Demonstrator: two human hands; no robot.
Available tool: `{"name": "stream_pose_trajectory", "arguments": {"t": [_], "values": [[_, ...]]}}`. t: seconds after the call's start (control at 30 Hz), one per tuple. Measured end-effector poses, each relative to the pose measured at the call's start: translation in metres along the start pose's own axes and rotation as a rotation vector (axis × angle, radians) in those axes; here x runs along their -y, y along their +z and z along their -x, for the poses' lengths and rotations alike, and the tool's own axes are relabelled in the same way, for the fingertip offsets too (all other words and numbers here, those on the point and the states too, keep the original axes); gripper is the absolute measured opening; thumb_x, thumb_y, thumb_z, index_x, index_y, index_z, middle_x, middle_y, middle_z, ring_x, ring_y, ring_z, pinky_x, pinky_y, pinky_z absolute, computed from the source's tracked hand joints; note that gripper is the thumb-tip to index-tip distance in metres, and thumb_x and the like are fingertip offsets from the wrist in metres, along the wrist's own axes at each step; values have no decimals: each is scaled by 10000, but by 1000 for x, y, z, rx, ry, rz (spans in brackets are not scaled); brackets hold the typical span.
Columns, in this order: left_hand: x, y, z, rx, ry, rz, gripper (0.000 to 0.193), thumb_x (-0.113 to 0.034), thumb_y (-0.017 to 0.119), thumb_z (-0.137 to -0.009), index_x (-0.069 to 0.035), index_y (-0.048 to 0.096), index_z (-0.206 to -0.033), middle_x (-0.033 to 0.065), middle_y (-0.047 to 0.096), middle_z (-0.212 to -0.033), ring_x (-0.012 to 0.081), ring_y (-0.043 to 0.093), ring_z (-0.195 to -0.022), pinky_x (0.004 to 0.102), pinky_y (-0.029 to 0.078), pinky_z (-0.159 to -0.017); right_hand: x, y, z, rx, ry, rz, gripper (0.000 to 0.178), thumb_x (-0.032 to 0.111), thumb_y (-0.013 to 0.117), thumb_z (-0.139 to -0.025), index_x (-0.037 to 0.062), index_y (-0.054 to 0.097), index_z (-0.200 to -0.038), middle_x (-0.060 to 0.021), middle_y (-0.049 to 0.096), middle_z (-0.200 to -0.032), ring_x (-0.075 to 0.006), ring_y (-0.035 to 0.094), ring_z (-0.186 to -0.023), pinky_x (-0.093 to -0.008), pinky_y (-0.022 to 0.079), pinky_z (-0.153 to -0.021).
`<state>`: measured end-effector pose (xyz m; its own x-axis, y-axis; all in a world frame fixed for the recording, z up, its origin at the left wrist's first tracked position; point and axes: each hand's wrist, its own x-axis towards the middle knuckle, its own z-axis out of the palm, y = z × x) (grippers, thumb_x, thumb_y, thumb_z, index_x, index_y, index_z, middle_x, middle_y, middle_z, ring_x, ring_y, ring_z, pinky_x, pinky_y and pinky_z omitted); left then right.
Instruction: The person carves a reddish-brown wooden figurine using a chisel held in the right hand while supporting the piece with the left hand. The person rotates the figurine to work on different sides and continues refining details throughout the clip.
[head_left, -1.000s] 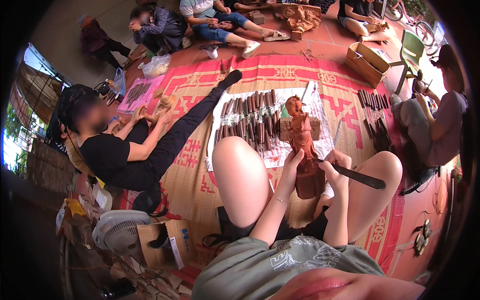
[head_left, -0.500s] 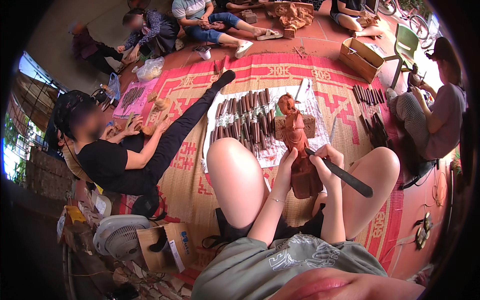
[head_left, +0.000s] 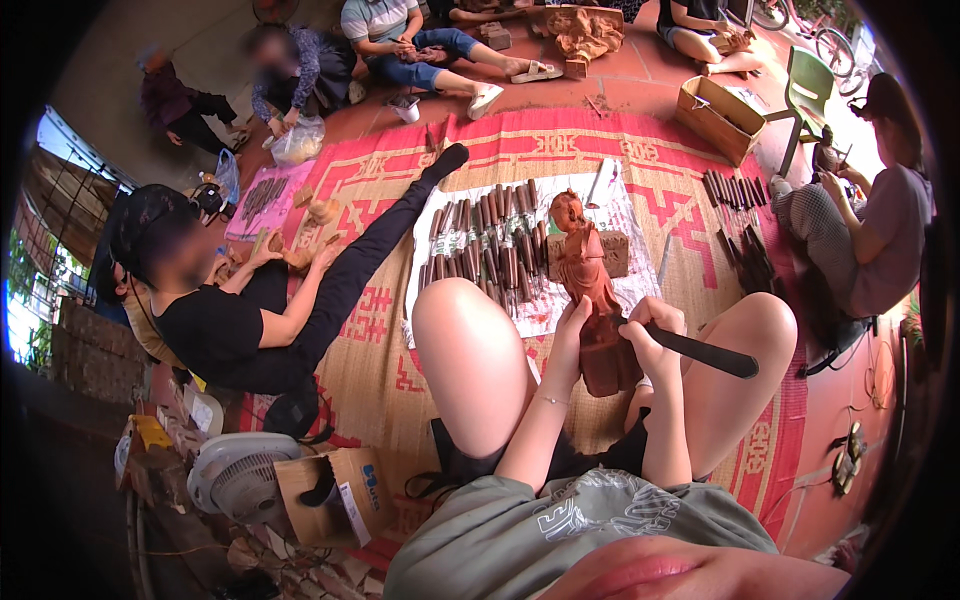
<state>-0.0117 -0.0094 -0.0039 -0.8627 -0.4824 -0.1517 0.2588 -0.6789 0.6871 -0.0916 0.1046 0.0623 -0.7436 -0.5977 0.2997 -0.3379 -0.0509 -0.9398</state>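
A reddish-brown carved wooden figure (head_left: 590, 280) stands upright between my raised knees. My left hand (head_left: 570, 322) grips its lower body from the left. My right hand (head_left: 652, 326) is closed on a dark-handled carving chisel (head_left: 700, 350), whose handle sticks out to the right while its tip meets the figure's lower part. Just beyond the figure, several dark carving tools (head_left: 490, 250) lie in rows on a white sheet (head_left: 540, 312).
A red patterned woven mat (head_left: 520, 160) covers the floor. A person in black (head_left: 240, 320) sits at my left carving wood. Another person (head_left: 865, 235) sits at right beside more tools (head_left: 735, 195). A fan (head_left: 235, 475) and cardboard box (head_left: 340, 490) stand at lower left.
The view has shifted slightly. My hands stay on the figure and chisel, with the chisel handle dipping a little lower to the right.
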Motion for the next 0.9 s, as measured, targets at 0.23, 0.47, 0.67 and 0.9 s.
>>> {"name": "stream_pose_trajectory", "arguments": {"t": [0.23, 0.47, 0.67, 0.9], "values": [[-8, 9, 9, -31, -19, 25, 395, -327, 537, -952, -11, 516, -1189, 70, 610, -1079, 146, 616, -942, 285, 501, -833, 3, 3, -2, -107, 11, 55, 147, -23, 600, -649, -13, 462, -599, -39, 518, -569, -97, 475, -542, -247, 389, -536], [-3, 5, 5, 30, -46, 121, 457, -353, 522, -956, 1, 489, -1244, 89, 599, -1134, 168, 600, -1002, 306, 482, -885, 6, 8, -7, -178, -56, -173, 131, 1, 601, -658, -19, 484, -601, -32, 515, -555, -97, 477, -535, -253, 380, -517], [4, -11, -1, 50, -38, 92, 434, -387, 507, -952, 3, 522, -1141, 102, 618, -1064, 181, 631, -939, 318, 514, -835, -1, -12, -4, -49, -7, -178, 146, -40, 610, -680, -6, 477, -630, -36, 533, -613, -91, 487, -586, -242, 389, -548], [0, -4, 4, -10, -55, 69, 553, -516, 481, -925, -21, 540, -1166, 100, 620, -1087, 192, 608, -978, 344, 476, -891, 1, -3, -3, -17, -26, -85, 204, 77, 714, -727, -4, 527, -721, -36, 583, -675, -64, 530, -637, -231, 426, -569]]}}
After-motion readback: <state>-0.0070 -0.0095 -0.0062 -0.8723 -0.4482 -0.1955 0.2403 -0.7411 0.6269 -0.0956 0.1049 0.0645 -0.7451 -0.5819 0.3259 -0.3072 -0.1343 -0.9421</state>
